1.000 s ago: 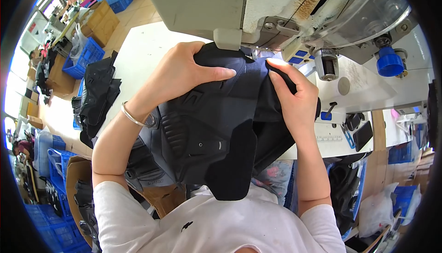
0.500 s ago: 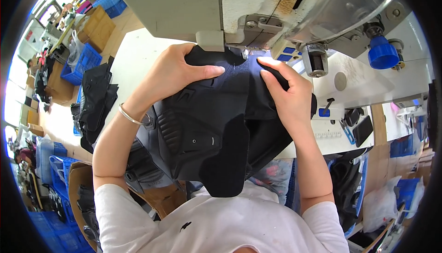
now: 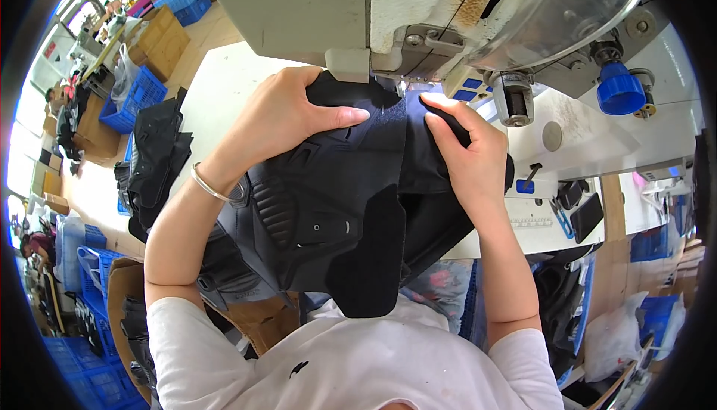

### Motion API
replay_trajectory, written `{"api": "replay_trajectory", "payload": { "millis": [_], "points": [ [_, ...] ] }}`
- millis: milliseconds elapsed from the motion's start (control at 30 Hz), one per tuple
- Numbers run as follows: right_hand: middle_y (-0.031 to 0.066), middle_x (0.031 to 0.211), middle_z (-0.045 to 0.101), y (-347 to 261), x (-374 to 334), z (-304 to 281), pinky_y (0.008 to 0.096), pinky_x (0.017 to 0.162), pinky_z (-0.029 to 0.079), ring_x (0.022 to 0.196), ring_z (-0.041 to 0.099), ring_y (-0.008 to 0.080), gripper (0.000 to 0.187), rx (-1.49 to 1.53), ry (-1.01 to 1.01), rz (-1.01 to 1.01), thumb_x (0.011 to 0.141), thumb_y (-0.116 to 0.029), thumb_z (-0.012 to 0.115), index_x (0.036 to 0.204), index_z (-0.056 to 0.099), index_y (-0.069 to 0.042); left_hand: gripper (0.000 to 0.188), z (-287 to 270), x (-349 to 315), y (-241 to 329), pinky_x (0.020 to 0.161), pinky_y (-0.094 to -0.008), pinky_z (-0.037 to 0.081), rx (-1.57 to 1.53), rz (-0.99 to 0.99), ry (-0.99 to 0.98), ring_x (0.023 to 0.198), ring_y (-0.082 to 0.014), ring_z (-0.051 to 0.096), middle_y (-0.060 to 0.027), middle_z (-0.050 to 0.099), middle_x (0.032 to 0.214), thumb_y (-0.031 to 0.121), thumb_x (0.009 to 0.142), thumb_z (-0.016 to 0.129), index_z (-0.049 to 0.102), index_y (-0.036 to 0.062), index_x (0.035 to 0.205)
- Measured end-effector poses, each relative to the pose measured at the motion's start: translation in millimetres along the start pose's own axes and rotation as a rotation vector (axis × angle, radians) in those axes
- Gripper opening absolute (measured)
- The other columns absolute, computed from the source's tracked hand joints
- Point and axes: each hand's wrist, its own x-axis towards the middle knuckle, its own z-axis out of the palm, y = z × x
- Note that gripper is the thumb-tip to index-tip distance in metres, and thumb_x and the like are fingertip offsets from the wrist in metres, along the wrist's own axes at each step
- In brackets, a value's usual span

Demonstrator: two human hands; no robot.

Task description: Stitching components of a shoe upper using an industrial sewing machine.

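Note:
A large black moulded fabric piece (image 3: pixel 321 186), with ribbed and raised shapes, hangs over the front of the white sewing table (image 3: pixel 209 96) toward my lap. Its far edge lies under the head of a sewing machine (image 3: pixel 299 7), where light falls on the cloth. My left hand (image 3: pixel 299 111) grips the piece left of the needle area, thumb on top and fingers out of sight beneath or behind it. On the other side, my right hand (image 3: pixel 470 137) pinches a dark folded edge between thumb and index finger. The needle itself is hard to make out.
Black pieces (image 3: pixel 153 160) are stacked at the table's left. Blue-handled scissors (image 3: pixel 562 218), a black phone-like slab (image 3: pixel 588 217) and a clear ruler (image 3: pixel 530 223) lie at the right. A cardboard box (image 3: pixel 123 298) stands near my left elbow; blue crates (image 3: pixel 138 100) line the floor beyond.
The whole view has shifted very slightly. Both hands keep their hold on the black fabric piece, which stays in nearly the same place under the machine.

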Motion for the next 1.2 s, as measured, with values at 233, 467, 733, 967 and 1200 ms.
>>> {"api": "replay_trajectory", "payload": {
  "millis": [233,467,733,967,1200],
  "points": [
    [0.0080,0.103,0.070,1.0,2.2,0.5,0.0246,0.087,0.045,0.098,0.064,0.0140,0.021,0.018,0.001,-0.001,0.086,-0.009,0.062,0.105,0.068,-0.004,0.058,-0.6,1.1,2.3,0.066,-0.0352,0.047,0.024,-0.005,-0.001,0.065,-0.0251,0.061,-0.0188,0.061,0.070,0.046,0.068,0.078,0.064,-0.0074,0.088],
    [0.0116,0.085,0.066,4.3,3.5,-0.7,0.0283,0.073,0.044,0.076,0.059,0.0183,0.022,-0.044,0.018,0.040,0.085,-0.016,0.064,0.104,0.068,-0.004,0.060,1.9,2.6,-3.9,0.063,-0.0356,0.046,0.013,0.025,0.011,0.060,-0.0250,0.057,-0.0186,0.058,0.065,0.049,0.068,0.077,0.062,-0.0082,0.082],
    [0.0142,0.065,0.063,4.5,4.1,-0.8,0.0321,0.059,0.045,0.054,0.055,0.0225,0.024,-0.021,0.046,-0.012,0.084,-0.021,0.066,0.102,0.069,-0.005,0.064,9.3,-0.7,-12.4,0.057,-0.0352,0.044,0.050,-0.009,0.033,0.054,-0.0209,0.051,-0.0166,0.051,0.057,0.052,0.067,0.077,0.056,-0.0078,0.070],
    [0.0084,0.104,0.069,0.0,3.4,-2.1,0.0255,0.091,0.043,0.099,0.063,0.0143,0.022,-0.005,-0.020,0.057,0.087,-0.010,0.061,0.107,0.067,-0.002,0.063,14.0,-3.1,-19.1,0.054,-0.0337,0.041,-0.023,-0.046,0.040,0.052,-0.0178,0.047,-0.0129,0.047,0.054,0.052,0.067,0.078,0.055,-0.0069,0.068],
    [0.0085,0.105,0.069,0.3,6.3,-4.7,0.0261,0.092,0.043,0.099,0.062,0.0142,0.024,-0.045,-0.025,0.030,0.087,-0.010,0.061,0.108,0.066,-0.001,0.064,26.0,4.1,-36.4,0.052,-0.0323,0.039,-0.143,-0.030,0.037,0.054,-0.0137,0.042,-0.0091,0.043,0.053,0.052,0.066,0.079,0.053,-0.0058,0.065]
  ]
}}
